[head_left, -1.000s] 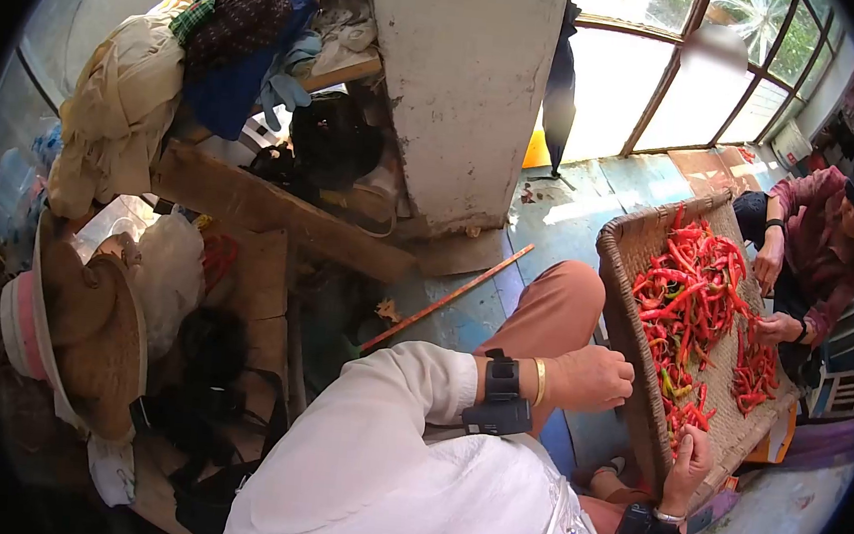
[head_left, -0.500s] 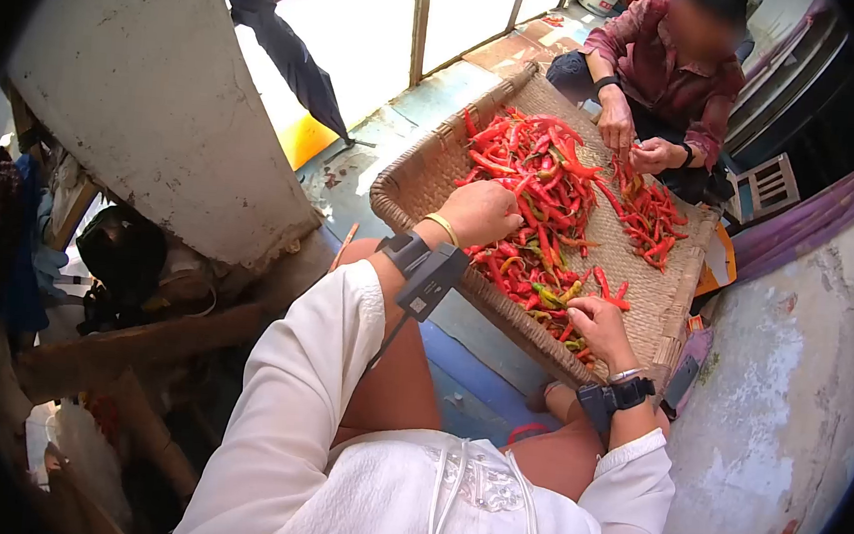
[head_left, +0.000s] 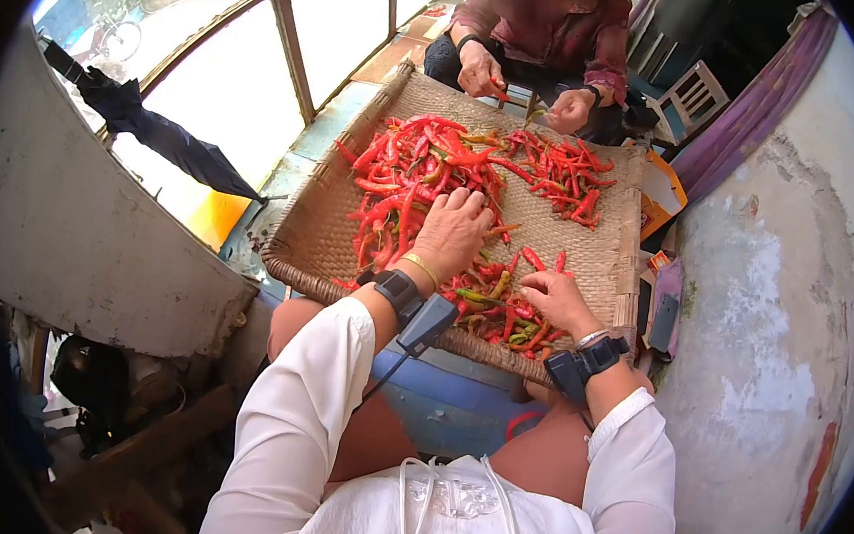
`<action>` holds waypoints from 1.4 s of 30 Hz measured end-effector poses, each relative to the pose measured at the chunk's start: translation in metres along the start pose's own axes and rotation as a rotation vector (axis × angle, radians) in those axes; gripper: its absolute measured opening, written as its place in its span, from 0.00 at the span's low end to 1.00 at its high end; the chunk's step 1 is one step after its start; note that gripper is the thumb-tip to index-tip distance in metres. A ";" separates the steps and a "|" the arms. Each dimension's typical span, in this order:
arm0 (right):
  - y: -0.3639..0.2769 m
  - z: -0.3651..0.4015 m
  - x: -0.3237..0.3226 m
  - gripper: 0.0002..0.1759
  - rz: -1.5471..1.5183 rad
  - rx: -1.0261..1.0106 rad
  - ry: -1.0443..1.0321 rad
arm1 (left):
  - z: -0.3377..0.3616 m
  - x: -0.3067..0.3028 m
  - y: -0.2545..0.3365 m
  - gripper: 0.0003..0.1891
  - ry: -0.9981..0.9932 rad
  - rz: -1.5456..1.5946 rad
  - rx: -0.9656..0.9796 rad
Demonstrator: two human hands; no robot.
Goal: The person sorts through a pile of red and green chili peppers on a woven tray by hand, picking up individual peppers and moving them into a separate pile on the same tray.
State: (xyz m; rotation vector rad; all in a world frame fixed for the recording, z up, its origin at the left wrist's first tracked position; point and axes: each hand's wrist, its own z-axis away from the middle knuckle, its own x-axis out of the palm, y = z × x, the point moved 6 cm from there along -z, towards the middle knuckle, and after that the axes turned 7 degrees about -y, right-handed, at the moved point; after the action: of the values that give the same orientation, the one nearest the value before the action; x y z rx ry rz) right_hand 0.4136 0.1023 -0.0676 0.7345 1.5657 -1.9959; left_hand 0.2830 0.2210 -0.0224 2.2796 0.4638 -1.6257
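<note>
A wide woven basket tray [head_left: 314, 233] holds red chili peppers in separate heaps. My left hand [head_left: 453, 231] rests on the right side of the large heap of chili peppers [head_left: 405, 170], fingers apart and slightly bent over them. Near the front edge, my right hand [head_left: 560, 300] hangs over a smaller heap of red, green and yellowish chili peppers [head_left: 489, 302]. Its thumb and fingertips are drawn together; whatever they hold is hidden. Another small heap of chili peppers [head_left: 564, 177] lies at the far right of the tray.
Across the tray sits another person in a dark red shirt [head_left: 542, 20], fingering chili peppers with both hands. A folded dark umbrella [head_left: 171, 141] leans at the window on the left. On the right stand an orange box [head_left: 661, 195] and a worn wall [head_left: 774, 324].
My view has swung, shifting the tray left in the picture. My left hand has moved right over the large heap, its fingers now spread. My right hand stays by the front heap.
</note>
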 end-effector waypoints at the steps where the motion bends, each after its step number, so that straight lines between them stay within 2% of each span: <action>1: -0.013 0.005 -0.003 0.14 -0.031 -0.064 0.004 | -0.002 -0.007 -0.015 0.26 0.091 0.046 -0.111; 2: -0.028 0.014 -0.008 0.14 -0.058 -0.131 0.009 | -0.005 -0.007 -0.032 0.30 0.157 0.063 -0.203; 3: -0.041 0.023 -0.014 0.13 -0.153 -0.173 0.002 | -0.008 -0.006 -0.048 0.34 0.122 0.076 -0.298; 5: -0.045 0.050 -0.019 0.13 -0.583 -0.148 -0.096 | -0.012 0.002 -0.078 0.43 0.071 0.063 -0.491; 7: -0.065 0.099 -0.038 0.14 -0.811 -0.122 -0.167 | -0.012 0.008 -0.101 0.48 0.004 0.130 -0.650; 9: -0.080 0.147 -0.056 0.15 -0.852 -0.196 -0.209 | -0.011 0.018 -0.121 0.54 -0.137 0.223 -0.759; 11: -0.100 0.189 -0.080 0.16 -0.435 -0.234 -0.287 | -0.012 0.021 -0.124 0.56 -0.207 0.241 -0.763; 12: -0.110 0.207 -0.091 0.16 -0.391 -0.210 -0.292 | -0.012 0.025 -0.123 0.57 -0.272 0.257 -0.772; 14: -0.123 0.233 -0.111 0.17 -0.348 -0.187 -0.293 | -0.010 0.035 -0.120 0.59 -0.263 0.168 -0.707; 16: -0.131 0.247 -0.134 0.17 -0.260 -0.190 -0.152 | -0.014 0.038 -0.113 0.60 -0.227 0.169 -0.527; 17: -0.132 0.246 -0.136 0.17 -0.258 -0.189 -0.155 | -0.015 0.038 -0.109 0.54 -0.196 0.128 -0.472; 18: -0.137 0.242 -0.147 0.16 -0.371 -0.231 -0.049 | -0.013 0.041 -0.106 0.54 -0.199 0.132 -0.476; 19: -0.142 0.238 -0.157 0.16 -0.489 -0.272 0.060 | -0.015 0.043 -0.099 0.49 -0.167 0.151 -0.365; 21: -0.141 0.204 -0.152 0.16 -0.624 -0.310 0.044 | -0.017 0.034 -0.078 0.37 -0.132 0.125 -0.209; 23: -0.126 0.152 -0.129 0.16 -0.799 -0.330 -0.004 | -0.017 0.038 -0.066 0.34 -0.138 0.068 -0.144; 25: -0.096 0.093 -0.096 0.13 -1.011 -0.314 0.099 | -0.018 0.036 -0.056 0.31 -0.160 0.026 -0.121; 27: -0.063 0.037 -0.060 0.13 -1.093 -0.197 0.164 | -0.013 0.042 -0.042 0.24 -0.186 0.012 0.036; 28: -0.049 0.017 -0.043 0.13 -1.167 -0.131 0.180 | -0.011 0.040 -0.037 0.24 -0.193 0.009 0.036; 31: -0.018 -0.024 -0.002 0.13 -1.184 -0.020 0.228 | 0.001 0.034 0.002 0.15 -0.289 -0.057 0.324; 33: -0.006 -0.035 0.009 0.13 -0.951 0.119 0.262 | 0.012 0.025 0.022 0.16 -0.287 -0.065 0.405; 34: -0.003 -0.037 0.011 0.13 -0.957 0.129 0.261 | 0.019 0.023 0.033 0.16 -0.277 -0.068 0.483; 40: -0.006 -0.046 0.004 0.18 -0.704 0.196 0.030 | 0.037 0.021 0.056 0.16 -0.311 0.001 0.602; 42: 0.000 -0.045 0.013 0.20 -0.666 0.203 0.029 | 0.039 0.020 0.057 0.17 -0.332 0.136 0.622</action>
State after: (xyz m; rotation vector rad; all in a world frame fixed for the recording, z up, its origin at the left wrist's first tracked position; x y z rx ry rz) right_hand 0.4090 0.1452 -0.0851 0.3261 1.8021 -2.6529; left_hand 0.2803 0.1553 -0.0502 2.2771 -0.3168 -2.2450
